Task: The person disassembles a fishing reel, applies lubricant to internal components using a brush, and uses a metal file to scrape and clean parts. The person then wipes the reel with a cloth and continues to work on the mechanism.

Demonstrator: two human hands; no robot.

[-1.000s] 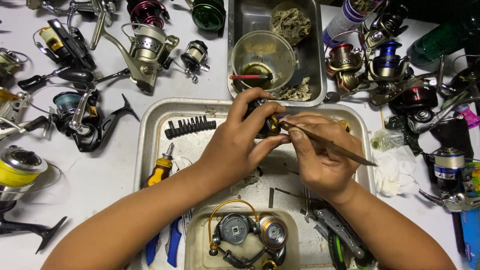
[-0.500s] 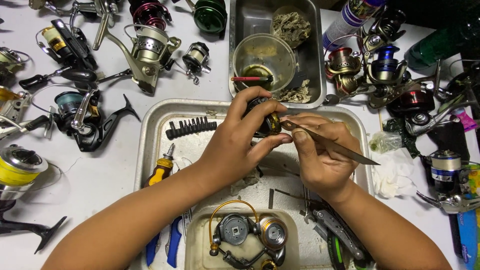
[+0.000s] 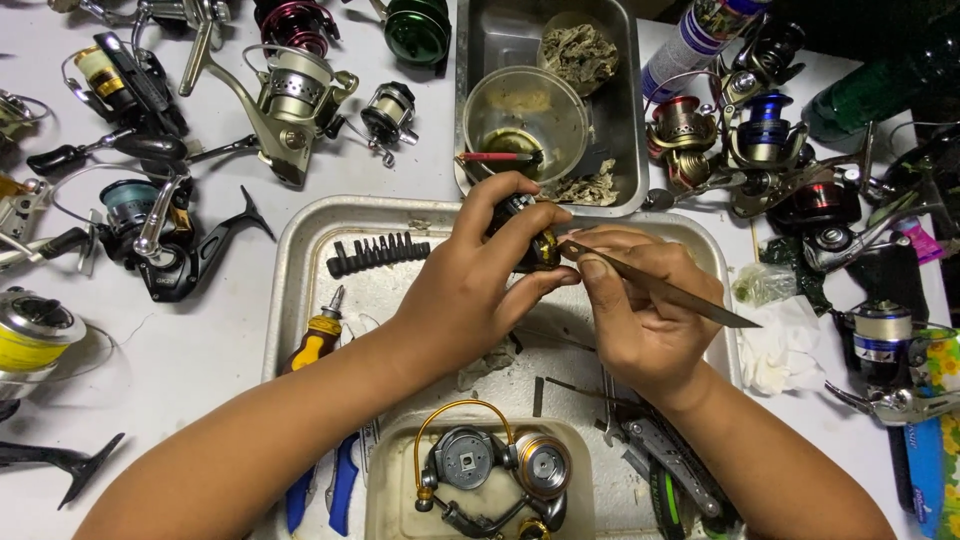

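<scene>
Dark reel part (image 3: 530,240) between both hands

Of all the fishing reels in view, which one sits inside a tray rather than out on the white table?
The gold-bailed reel, lying in the small tray at the bottom, between the person's forearms. Every other whole reel rests on the table around the trays.

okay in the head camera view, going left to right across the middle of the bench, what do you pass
Yellow-spooled reel → black reel with teal spool → yellow-handled screwdriver → left hand holding a small dark reel part → right hand holding a thin metal tool → white crumpled tissue → blue-banded reel.
</scene>
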